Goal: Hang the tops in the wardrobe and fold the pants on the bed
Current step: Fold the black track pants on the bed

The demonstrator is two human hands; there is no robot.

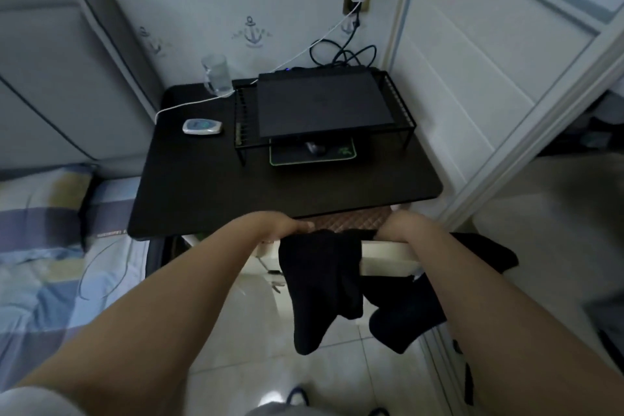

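A black garment (324,284) hangs over the white chair back (385,255) just below the near edge of the black desk (287,192), its long axis dropping toward the floor in two dark lobes, with the bed (40,263) off to the left. Both hands reach its top edge, about equally near. The left hand (287,224) and right hand (400,221) curl down over the draped fabric, apparently gripping it, though the fingertips are hidden.
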